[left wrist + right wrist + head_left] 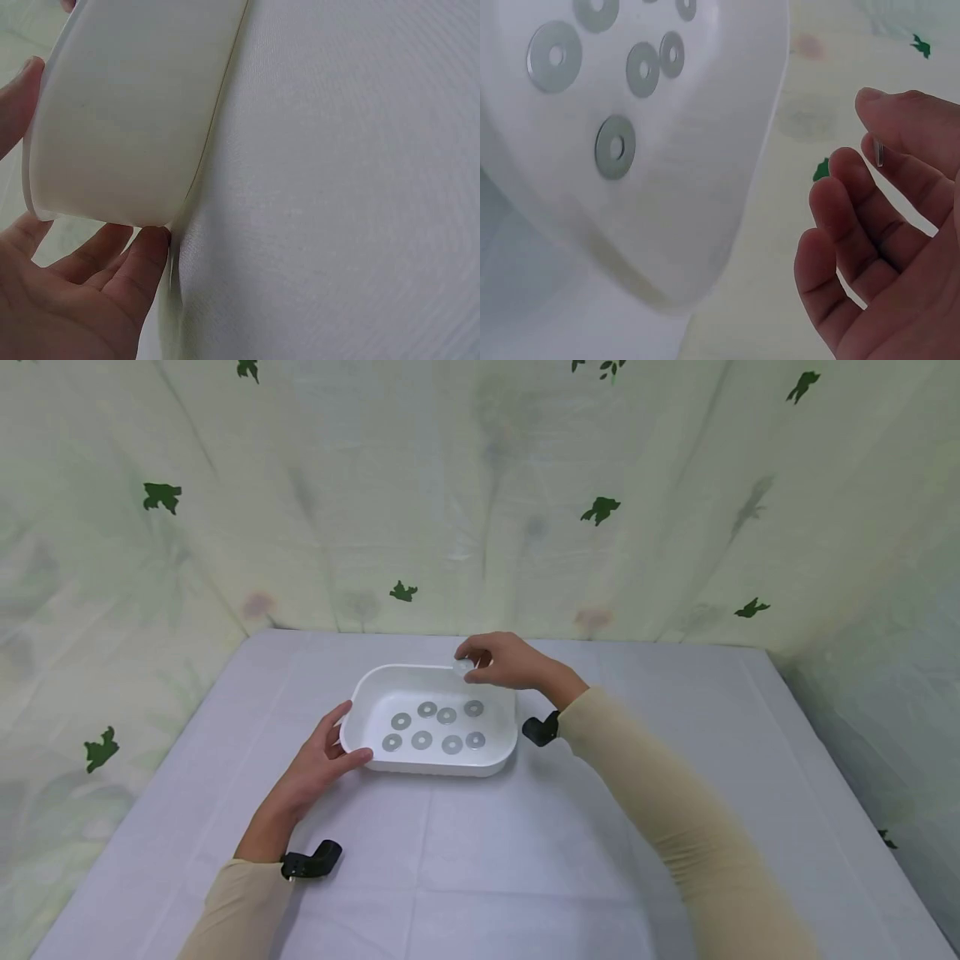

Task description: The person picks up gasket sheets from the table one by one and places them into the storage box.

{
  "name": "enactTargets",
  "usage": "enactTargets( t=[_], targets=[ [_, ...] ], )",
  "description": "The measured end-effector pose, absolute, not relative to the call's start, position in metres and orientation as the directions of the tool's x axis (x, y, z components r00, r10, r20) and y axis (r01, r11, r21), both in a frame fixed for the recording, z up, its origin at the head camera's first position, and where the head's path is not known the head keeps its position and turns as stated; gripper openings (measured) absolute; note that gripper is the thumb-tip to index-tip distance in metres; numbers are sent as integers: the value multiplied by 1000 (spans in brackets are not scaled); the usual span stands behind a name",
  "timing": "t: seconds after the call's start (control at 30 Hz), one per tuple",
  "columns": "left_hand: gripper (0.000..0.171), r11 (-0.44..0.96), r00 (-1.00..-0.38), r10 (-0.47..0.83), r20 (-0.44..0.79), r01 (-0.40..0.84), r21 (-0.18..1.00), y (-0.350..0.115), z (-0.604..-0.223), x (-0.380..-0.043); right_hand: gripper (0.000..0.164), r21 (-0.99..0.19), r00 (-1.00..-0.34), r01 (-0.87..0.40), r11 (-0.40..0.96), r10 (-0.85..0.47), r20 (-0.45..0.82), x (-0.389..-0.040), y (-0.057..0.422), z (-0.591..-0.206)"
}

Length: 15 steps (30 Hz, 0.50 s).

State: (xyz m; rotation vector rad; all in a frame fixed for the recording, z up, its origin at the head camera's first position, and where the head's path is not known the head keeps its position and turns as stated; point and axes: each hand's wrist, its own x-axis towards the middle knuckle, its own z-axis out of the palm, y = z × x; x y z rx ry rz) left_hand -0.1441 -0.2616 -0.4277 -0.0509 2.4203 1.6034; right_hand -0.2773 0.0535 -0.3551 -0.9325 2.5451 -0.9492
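Note:
A white plastic tub [427, 768] stands on the table, with several flat metal washers [445, 744] lying in loose rows on its floor. My left hand [311, 768] holds the tub's left end, thumb on the near rim and fingers round the side. In the left wrist view, fingertips touch the tub wall [127, 112] low down, close to the cloth. Over the tub's far right rim, my right hand [510, 662] pinches one washer [457, 668] between thumb and index finger. The right wrist view shows this washer [879, 154] edge-on, the other fingers loosely curled.
A pale cloth [465, 860] covers the table under the tub. Behind and at both sides hangs a light curtain [450, 485] with green leaf shapes. Black wrist cameras [311, 862] are strapped to both wrists.

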Motion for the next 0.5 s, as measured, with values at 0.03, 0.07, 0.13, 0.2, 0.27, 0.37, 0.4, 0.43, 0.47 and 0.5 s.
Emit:
enactTargets(
  t=[0.03, 0.07, 0.13, 0.2, 0.27, 0.37, 0.4, 0.43, 0.47, 0.5],
  targets=[
    [97, 398, -972, 101, -213, -157, 904, -262, -428, -144, 35, -668, -753, -481, 568, -658, -17, -278, 48, -355],
    [96, 396, -972, 100, -212, -157, 905, -262, -428, -144, 35, -674, -750, -482, 560, -661, -12, -279, 42, -354],
    [96, 391, -973, 99, -210, -156, 907, -262, -429, -144, 35, -687, -749, -479, 546, -662, -4, -280, 31, -353],
    [96, 389, -973, 99, -209, -156, 908, -262, -429, -144, 35, -701, -749, -475, 532, -663, 4, -282, 21, -353],
    [96, 389, -972, 99, -211, -158, 908, -262, -430, -146, 36, -715, -753, -465, 523, -658, 8, -283, 11, -354],
    [96, 398, -972, 101, -214, -157, 904, -262, -430, -147, 37, -727, -757, -453, 515, -654, 9, -284, -3, -357],
    [96, 400, -972, 102, -213, -156, 903, -262, -429, -147, 37, -728, -757, -452, 515, -653, 8, -284, -7, -358],
    [96, 397, -971, 105, -213, -156, 904, -262, -429, -147, 38, -728, -757, -449, 517, -654, 2, -283, -11, -359],
    [96, 395, -971, 108, -213, -155, 905, -262, -429, -147, 38, -728, -755, -448, 518, -656, -3, -282, -14, -360],
    [96, 393, -971, 110, -214, -155, 906, -262, -429, -147, 39, -729, -751, -447, 518, -660, -8, -281, -17, -361]
  ],
)
